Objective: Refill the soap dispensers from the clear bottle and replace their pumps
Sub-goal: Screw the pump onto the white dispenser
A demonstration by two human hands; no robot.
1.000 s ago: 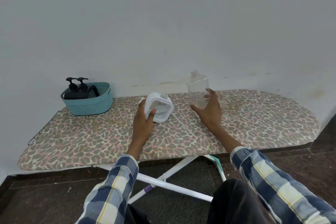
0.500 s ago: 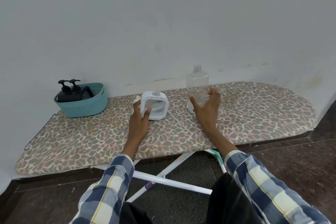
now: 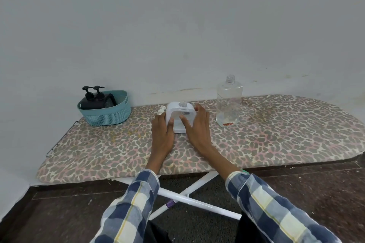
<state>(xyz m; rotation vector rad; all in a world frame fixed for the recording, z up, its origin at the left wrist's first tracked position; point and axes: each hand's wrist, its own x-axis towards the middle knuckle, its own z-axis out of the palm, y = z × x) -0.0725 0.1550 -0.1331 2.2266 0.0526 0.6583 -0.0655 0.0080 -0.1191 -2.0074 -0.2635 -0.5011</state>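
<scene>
1. At the board's middle, both hands are on the white dispenser [image 3: 180, 117]. Left hand [image 3: 163, 133] has its fingers curled round the left side and thumb on the front face. Right hand [image 3: 198, 124] wraps the right side, thumb across the front. Both grip it; neither is spread flat.
2. Dispenser stands upright on the ironing board [image 3: 276, 134], neck open, no pump fitted. A small white part [image 3: 161, 110] sits just behind the left fingers; probably its pump, can't confirm.
3. Clear bottle [image 3: 229, 101] stands uncapped, apart to the right of the dispenser, free of both hands. Only a little liquid shows at its bottom.
4. Step, as I read it: pouring into this dispenser looks done, and the pump refit comes next.
5. Next move needs one hand freed for the pump, the other steadying the body, and the tube lined up with the narrow neck before screwing down.
6. Teal basket [image 3: 104, 113] at far left holds two black pump bottles [image 3: 92, 98], pumps on. Whether they have been filled can't be told.
7. Versus half a second ago: the right hand was around the bottle and is now on the dispenser; the bottle stands alone. Left hand keeps the same hold.
</scene>
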